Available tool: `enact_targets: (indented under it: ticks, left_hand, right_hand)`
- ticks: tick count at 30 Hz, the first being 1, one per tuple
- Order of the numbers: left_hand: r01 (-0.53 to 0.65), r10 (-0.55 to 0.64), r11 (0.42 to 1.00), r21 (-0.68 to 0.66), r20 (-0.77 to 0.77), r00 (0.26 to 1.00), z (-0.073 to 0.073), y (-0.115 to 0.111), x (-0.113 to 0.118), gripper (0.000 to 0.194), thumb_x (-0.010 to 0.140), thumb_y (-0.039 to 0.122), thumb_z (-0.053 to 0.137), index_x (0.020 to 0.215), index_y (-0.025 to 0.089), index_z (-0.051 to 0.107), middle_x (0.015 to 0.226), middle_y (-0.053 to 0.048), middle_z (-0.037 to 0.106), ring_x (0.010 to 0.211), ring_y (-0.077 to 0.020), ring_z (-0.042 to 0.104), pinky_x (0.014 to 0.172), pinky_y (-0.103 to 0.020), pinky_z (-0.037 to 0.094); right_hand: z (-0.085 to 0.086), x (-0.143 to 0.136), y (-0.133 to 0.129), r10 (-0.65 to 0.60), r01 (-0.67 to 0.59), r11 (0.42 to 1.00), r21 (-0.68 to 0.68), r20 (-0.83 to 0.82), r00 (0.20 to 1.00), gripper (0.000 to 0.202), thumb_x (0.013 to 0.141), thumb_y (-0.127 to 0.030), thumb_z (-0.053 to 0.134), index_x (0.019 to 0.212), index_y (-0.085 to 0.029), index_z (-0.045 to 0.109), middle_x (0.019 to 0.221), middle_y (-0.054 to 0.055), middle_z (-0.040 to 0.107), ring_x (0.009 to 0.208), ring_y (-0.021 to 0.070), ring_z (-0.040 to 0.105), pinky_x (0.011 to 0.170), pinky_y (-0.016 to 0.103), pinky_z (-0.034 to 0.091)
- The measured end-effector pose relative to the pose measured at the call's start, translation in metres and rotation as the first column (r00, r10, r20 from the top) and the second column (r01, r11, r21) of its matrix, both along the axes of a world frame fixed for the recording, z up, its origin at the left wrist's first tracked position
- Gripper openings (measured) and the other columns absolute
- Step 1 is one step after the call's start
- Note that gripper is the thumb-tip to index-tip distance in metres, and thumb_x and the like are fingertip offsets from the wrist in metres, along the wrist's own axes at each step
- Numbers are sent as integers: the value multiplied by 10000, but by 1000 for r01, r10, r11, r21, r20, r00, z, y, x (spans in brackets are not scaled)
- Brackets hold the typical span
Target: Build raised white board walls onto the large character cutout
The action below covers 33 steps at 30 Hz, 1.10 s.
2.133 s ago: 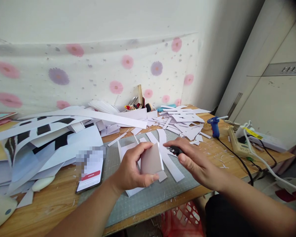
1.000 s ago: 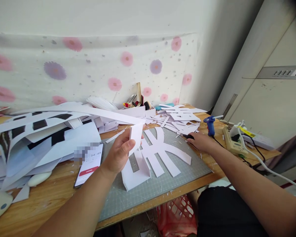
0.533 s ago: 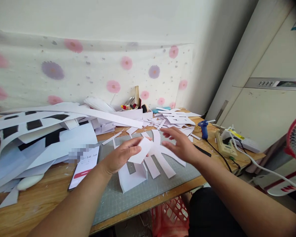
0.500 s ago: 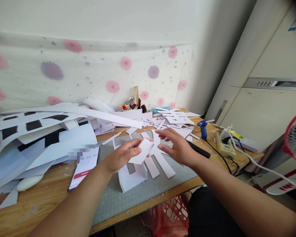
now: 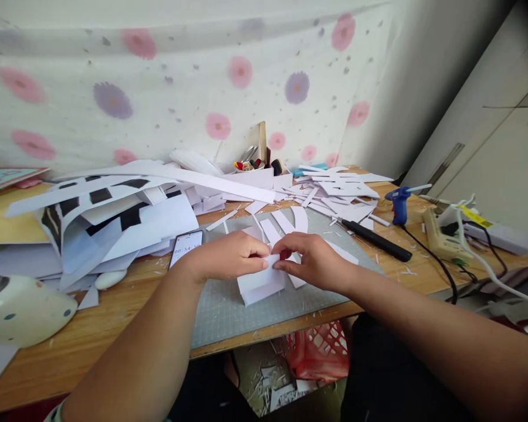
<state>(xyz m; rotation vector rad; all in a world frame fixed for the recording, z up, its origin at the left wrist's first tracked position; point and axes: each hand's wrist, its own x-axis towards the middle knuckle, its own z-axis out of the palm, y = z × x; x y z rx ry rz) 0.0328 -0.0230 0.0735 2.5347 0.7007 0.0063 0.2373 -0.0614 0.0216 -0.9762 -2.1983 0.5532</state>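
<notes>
While both hands are close together in the head view, the fingertips of the left hand and right hand pinch a small white piece between them. It lies just above a folded white piece on the grey mat; whether they touch is unclear. The step seems to be close two-handed fingering of the small piece, which calls for light, steady pressure. The black-handled tool lies beyond the right hand, untouched.

Matt white paper strips; smooth wood table.
</notes>
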Motion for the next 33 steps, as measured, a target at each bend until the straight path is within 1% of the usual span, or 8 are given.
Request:
enact_targets:
  ticks: [4, 6, 9, 14, 19, 25, 29, 33]
  left_hand:
    - [-22, 22, 999, 30, 4, 1000, -5, 1, 1, 278, 824, 272, 445, 576, 171, 367, 550, 48, 327, 521, -86, 318, 498, -241, 215]
    - [-46, 46, 999, 22, 7, 999, -6, 2, 2, 278, 825, 288, 456, 584, 171, 380, 550, 50, 329, 521, -84, 323, 497, -240, 212]
    - [-61, 61, 998, 4, 3, 998, -5, 1, 3, 275, 836, 314, 453, 606, 168, 414, 567, 49, 352, 533, -85, 343, 503, -235, 221]
    - [-48, 49, 998, -50, 26, 998, -6, -2, 6, 248, 817, 322, 475, 623, 167, 460, 585, 47, 394, 555, -90, 385, 522, -222, 256]
    - [-12, 13, 992, -126, 4, 1000, -11, 1, 6, 244, 782, 368, 542, 641, 171, 522, 577, 48, 433, 547, -97, 406, 519, -222, 275]
    - [58, -71, 980, -189, -59, 996, -18, 7, 7, 318, 823, 436, 524, 675, 163, 595, 594, 34, 502, 565, -103, 446, 537, -222, 306]
    - [45, -65, 980, -196, -97, 993, -22, 9, 8, 286, 803, 415, 559, 695, 161, 632, 600, 27, 539, 569, -110, 472, 529, -223, 310]
    - [57, -77, 981, -184, -104, 992, -23, 10, 10, 279, 792, 401, 582, 667, 155, 623, 583, 29, 543, 550, -104, 470, 516, -219, 310]
  right_hand:
    - [1, -1, 4, -22, 20, 994, -105, -18, 1000, 48, 778, -207, 647, 823, -192, 641, 755, 10, 657, 701, 139, 599, 674, 269, 475]
    - [2, 0, 5, -31, 28, 992, -124, -27, 999, 31, 780, -196, 638, 810, -188, 637, 748, 9, 656, 696, 137, 600, 670, 264, 475]
    - [4, 4, 5, -18, 18, 997, -82, -3, 1000, 21, 791, -189, 622, 809, -182, 631, 763, 17, 652, 700, 136, 593, 668, 262, 468]
    - [8, 7, 1, 2, -8, 998, 61, 101, 995, 32, 819, -195, 593, 809, -189, 623, 774, 22, 629, 721, 142, 566, 669, 266, 446]
    - [9, 6, 0, 41, -51, 997, 53, 179, 983, 54, 825, -182, 582, 835, -191, 635, 829, 39, 631, 766, 159, 575, 695, 286, 456]
    - [3, 8, -2, 64, -87, 991, 99, 215, 975, 102, 793, -153, 599, 825, -201, 684, 954, 66, 617, 856, 180, 585, 767, 317, 472]
    - [0, 9, -3, 68, -104, 985, 139, 240, 968, 115, 787, -155, 597, 811, -195, 701, 982, 74, 611, 872, 185, 580, 779, 321, 474]
    - [-1, 9, -4, 56, -104, 982, 159, 281, 958, 136, 783, -156, 582, 829, -196, 704, 1021, 81, 604, 900, 193, 574, 794, 330, 473]
